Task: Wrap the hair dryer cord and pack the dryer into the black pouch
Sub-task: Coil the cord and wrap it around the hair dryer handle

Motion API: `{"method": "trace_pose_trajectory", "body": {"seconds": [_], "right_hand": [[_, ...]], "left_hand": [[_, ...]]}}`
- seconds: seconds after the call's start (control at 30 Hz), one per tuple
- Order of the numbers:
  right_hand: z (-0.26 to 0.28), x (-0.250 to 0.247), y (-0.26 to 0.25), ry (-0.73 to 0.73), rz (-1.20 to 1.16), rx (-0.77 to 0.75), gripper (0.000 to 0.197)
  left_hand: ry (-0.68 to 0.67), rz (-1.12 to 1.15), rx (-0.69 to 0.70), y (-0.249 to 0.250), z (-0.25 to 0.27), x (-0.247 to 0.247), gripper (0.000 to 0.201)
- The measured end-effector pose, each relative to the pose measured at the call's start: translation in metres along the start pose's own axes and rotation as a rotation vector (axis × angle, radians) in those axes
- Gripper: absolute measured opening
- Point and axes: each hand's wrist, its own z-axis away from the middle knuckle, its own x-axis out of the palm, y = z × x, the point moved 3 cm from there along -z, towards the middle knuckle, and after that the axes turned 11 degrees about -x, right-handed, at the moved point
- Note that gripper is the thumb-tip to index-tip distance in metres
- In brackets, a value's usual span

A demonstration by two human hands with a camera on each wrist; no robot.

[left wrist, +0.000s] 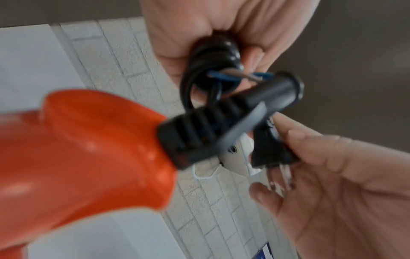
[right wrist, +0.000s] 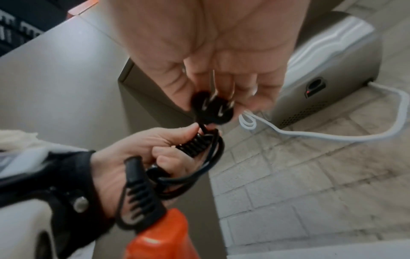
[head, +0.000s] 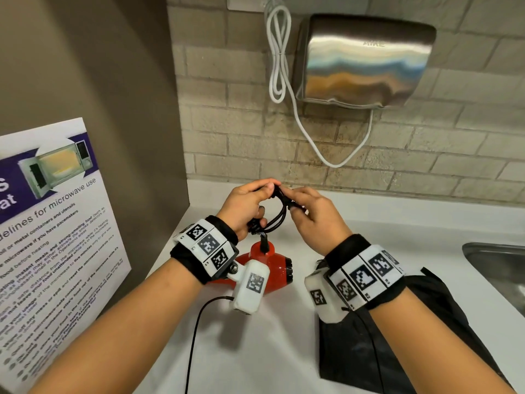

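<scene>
The red hair dryer [head: 272, 265] sits below my hands with its handle end up; I cannot tell whether it touches the counter. Its black cord [head: 277, 220] is gathered into several loops. My left hand [head: 264, 191] grips that bundle, and the coils [left wrist: 213, 52] show inside its curled fingers. My right hand [head: 292, 200] pinches the plug [right wrist: 211, 109] just right of the loops, prongs toward its palm. The plug [left wrist: 270, 150] also shows from the left wrist. The black pouch [head: 397, 336] lies flat on the counter under my right forearm.
A steel hand dryer [head: 363, 61] hangs on the brick wall with a white cable [head: 279, 52] looped beside it. A sink [head: 497, 265] is at the right edge. A microwave poster [head: 51, 237] covers the left wall. The white counter [head: 255, 351] stretches below my arms.
</scene>
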Motion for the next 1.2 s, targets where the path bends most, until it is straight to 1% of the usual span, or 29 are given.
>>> {"method": "trace_pose_trajectory", "body": {"seconds": [0.07, 0.17, 0.27, 0.37, 0.43, 0.53, 0.6, 0.77, 0.9, 1.0, 1.07, 1.13, 1.2], "right_hand": [[0.000, 0.002, 0.002, -0.048, -0.034, 0.036, 0.044], [-0.002, 0.005, 0.002, -0.111, -0.070, 0.051, 0.049], [-0.002, 0.007, 0.003, -0.067, -0.218, 0.073, 0.050], [-0.002, 0.013, 0.005, 0.030, -0.352, 0.099, 0.047], [-0.002, 0.017, 0.005, 0.091, -0.329, 0.085, 0.045], [-0.001, 0.018, 0.001, 0.153, -0.127, 0.016, 0.042], [0.001, 0.018, 0.000, 0.165, -0.055, -0.008, 0.043], [0.002, 0.027, -0.001, 0.145, -0.087, -0.016, 0.043], [0.001, 0.031, 0.004, 0.185, -0.102, -0.014, 0.044], [0.000, 0.031, 0.007, 0.220, -0.122, -0.009, 0.042], [-0.001, 0.032, 0.007, 0.243, -0.147, -0.007, 0.041], [-0.002, 0.033, 0.008, 0.265, -0.165, -0.004, 0.044], [-0.003, 0.035, 0.009, 0.288, -0.198, 0.006, 0.048]], "left_hand": [[0.007, 0.020, 0.016, 0.000, 0.001, 0.000, 0.019], [0.006, 0.032, 0.040, 0.002, 0.002, -0.001, 0.019], [-0.011, 0.027, 0.043, 0.001, -0.001, -0.002, 0.022], [-0.043, 0.053, 0.031, 0.000, -0.002, 0.001, 0.024], [-0.068, 0.060, 0.020, -0.001, 0.000, 0.003, 0.025], [-0.090, 0.077, 0.012, -0.001, 0.001, 0.005, 0.025], [-0.097, 0.099, 0.005, -0.001, 0.001, 0.005, 0.025], [-0.099, 0.117, -0.009, 0.000, 0.000, 0.006, 0.023], [-0.099, 0.103, -0.010, -0.001, 0.000, 0.006, 0.023], [-0.120, 0.092, -0.003, -0.001, 0.001, 0.004, 0.024], [-0.127, 0.073, 0.008, -0.001, 0.002, 0.003, 0.019], [-0.119, 0.044, 0.028, -0.001, 0.003, 0.002, 0.012], [-0.121, 0.020, 0.043, -0.001, 0.002, 0.001, 0.015]]}}
